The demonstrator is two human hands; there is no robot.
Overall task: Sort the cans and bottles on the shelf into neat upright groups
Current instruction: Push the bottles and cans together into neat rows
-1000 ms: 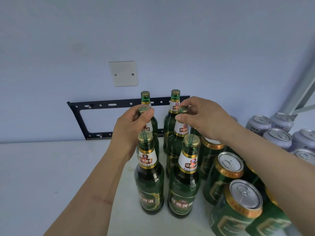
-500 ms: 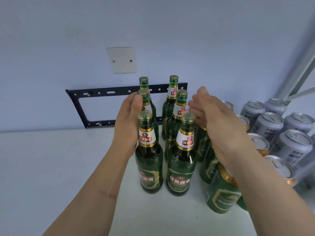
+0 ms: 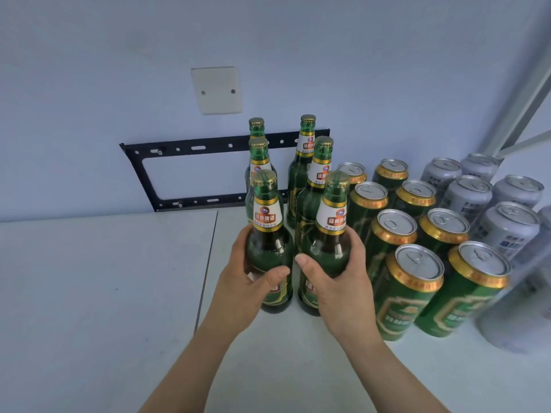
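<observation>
Several green beer bottles stand upright in two columns on the white shelf. My left hand grips the body of the front left bottle. My right hand grips the body of the front right bottle. Behind them stand the middle bottles and the back bottles. To the right, several green cans stand upright in rows. Further right is a group of grey cans.
A black metal bracket is fixed to the wall behind the bottles, under a white blank plate. A grey shelf post slants at the far right. A seam runs through the shelf left of the bottles.
Both hands have dropped from the necks of the middle bottles to the bodies of the two front bottles and closed round them. The view has shifted, showing more cans.
</observation>
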